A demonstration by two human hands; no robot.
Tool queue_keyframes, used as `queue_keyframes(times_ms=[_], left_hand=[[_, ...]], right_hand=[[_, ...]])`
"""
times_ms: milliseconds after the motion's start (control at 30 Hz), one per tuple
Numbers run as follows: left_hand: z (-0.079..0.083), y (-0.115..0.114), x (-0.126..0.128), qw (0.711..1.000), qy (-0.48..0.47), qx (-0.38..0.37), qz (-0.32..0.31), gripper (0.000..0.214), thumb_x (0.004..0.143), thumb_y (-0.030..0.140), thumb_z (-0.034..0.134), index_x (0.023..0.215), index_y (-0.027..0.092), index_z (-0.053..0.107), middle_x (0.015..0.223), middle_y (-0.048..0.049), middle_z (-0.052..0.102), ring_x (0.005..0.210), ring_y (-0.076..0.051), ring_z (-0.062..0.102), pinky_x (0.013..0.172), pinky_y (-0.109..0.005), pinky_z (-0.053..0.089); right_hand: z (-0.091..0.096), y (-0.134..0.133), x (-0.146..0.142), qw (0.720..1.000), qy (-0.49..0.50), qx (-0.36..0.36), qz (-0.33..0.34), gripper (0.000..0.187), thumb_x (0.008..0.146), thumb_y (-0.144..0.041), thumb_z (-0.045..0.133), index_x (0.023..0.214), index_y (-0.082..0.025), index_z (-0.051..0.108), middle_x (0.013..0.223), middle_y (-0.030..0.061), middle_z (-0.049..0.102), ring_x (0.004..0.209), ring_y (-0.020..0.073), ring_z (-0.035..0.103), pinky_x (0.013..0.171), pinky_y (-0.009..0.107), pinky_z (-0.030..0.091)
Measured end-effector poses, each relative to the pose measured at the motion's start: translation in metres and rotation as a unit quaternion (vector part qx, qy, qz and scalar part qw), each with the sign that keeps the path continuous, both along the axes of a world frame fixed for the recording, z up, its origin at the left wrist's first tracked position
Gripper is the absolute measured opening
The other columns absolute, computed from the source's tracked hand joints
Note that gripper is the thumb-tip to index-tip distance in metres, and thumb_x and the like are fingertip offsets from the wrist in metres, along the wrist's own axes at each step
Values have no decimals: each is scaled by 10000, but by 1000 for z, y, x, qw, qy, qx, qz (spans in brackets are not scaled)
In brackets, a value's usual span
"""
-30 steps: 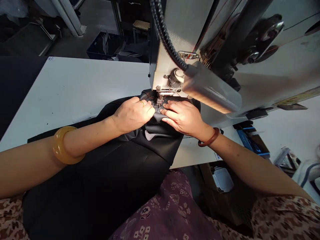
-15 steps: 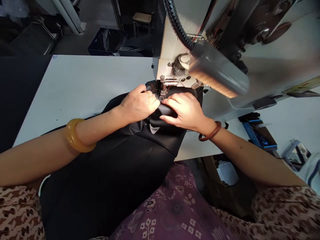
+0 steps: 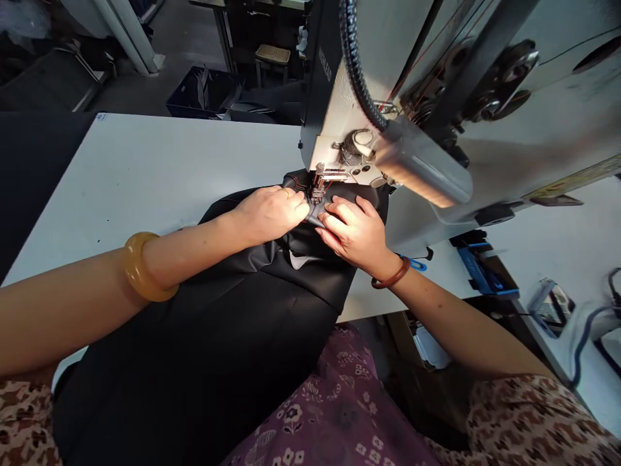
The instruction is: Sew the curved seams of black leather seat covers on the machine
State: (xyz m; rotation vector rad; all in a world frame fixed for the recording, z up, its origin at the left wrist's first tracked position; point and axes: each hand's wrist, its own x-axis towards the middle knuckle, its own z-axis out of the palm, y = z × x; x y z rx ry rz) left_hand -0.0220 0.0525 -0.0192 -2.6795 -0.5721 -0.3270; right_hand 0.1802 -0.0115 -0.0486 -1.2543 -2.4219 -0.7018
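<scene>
Where your hands meet, the black fabric (image 3: 233, 323) sits under the presser foot (image 3: 317, 193) and drapes off the white table (image 3: 145, 175) into your lap. Your left hand (image 3: 274, 213) has its fingers curled together, clamped on a fold. Your right hand (image 3: 356, 230) has its fingers together, pinching the same fold. The machine head (image 3: 436, 77) and lamp housing (image 3: 422, 168) overhang, blocking the view behind. The fabric is smooth and matte with red edge stitching.

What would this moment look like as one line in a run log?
left hand: gripping black fabric | right hand: pressing black fabric by presser foot | sewing machine: on white table
</scene>
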Motion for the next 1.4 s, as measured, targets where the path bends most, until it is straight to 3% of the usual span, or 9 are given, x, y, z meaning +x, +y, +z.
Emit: queue_keyframes(times_ms=[200, 333, 667, 867, 967, 1033, 1200, 1400], left_hand=[[3, -7, 6, 996, 31, 77, 16, 265, 840, 70, 379, 783, 114, 633, 747, -79, 677, 667, -181, 631, 566, -274, 453], [3, -13, 10, 993, 19, 110, 25, 263, 821, 56, 372, 705, 124, 598, 680, -73, 655, 632, -188, 623, 544, -278, 426], [4, -9, 8, 991, 39, 126, 19, 301, 846, 66, 341, 725, 140, 607, 687, -60, 654, 636, -174, 595, 548, -284, 375], [11, 2, 0, 993, 63, 93, -32, 287, 906, 177, 375, 747, 172, 614, 703, -15, 656, 683, -157, 585, 636, -302, 400], [9, 3, -3, 995, 58, 62, -58, 265, 926, 259, 403, 873, 156, 641, 841, -29, 693, 755, -171, 610, 657, -305, 419], [4, 0, -3, 996, 45, 63, -51, 266, 920, 224, 402, 900, 125, 647, 865, -58, 695, 750, -178, 616, 617, -299, 420], [-6, -11, 3, 995, 0, 101, -20, 248, 885, 123, 411, 851, 96, 655, 820, -88, 690, 705, -183, 617, 579, -286, 428], [-5, -12, 8, 995, -1, 100, 7, 270, 904, 151, 406, 786, 117, 646, 776, -69, 686, 707, -186, 622, 582, -286, 420]], right_hand=[[-1, 10, 8, 999, 21, 4, 43, 294, 927, -390, 412, 971, -192, 625, 1036, 47, 659, 1072, 183, 557, 856, 343, 381], [-3, 15, 13, 997, 44, -45, 48, 297, 922, -382, 423, 985, -186, 637, 1079, 68, 655, 1126, 193, 539, 891, 358, 378], [5, 11, 7, 996, 19, -87, 17, 362, 946, -412, 331, 1002, -193, 614, 1057, 55, 646, 1036, 191, 541, 855, 356, 375], [18, 3, -7, 993, -22, -114, 0, 314, 931, -275, 346, 1124, -178, 574, 1106, 64, 629, 919, 207, 528, 743, 348, 350], [16, -2, -8, 995, -28, -94, 7, 308, 942, -261, 338, 1073, -164, 599, 1063, 67, 646, 936, 203, 540, 740, 341, 347], [11, -4, -6, 998, -20, -58, 15, 295, 947, -246, 347, 1051, -149, 606, 1037, 67, 662, 996, 197, 547, 765, 331, 351], [3, -5, 0, 1000, -3, -16, 24, 230, 929, -239, 419, 1028, -164, 612, 1032, 46, 681, 1057, 180, 571, 793, 312, 376], [6, 2, 3, 999, 10, -18, 31, 208, 917, -240, 438, 990, -162, 618, 1024, 29, 687, 1052, 180, 596, 785, 308, 410]])
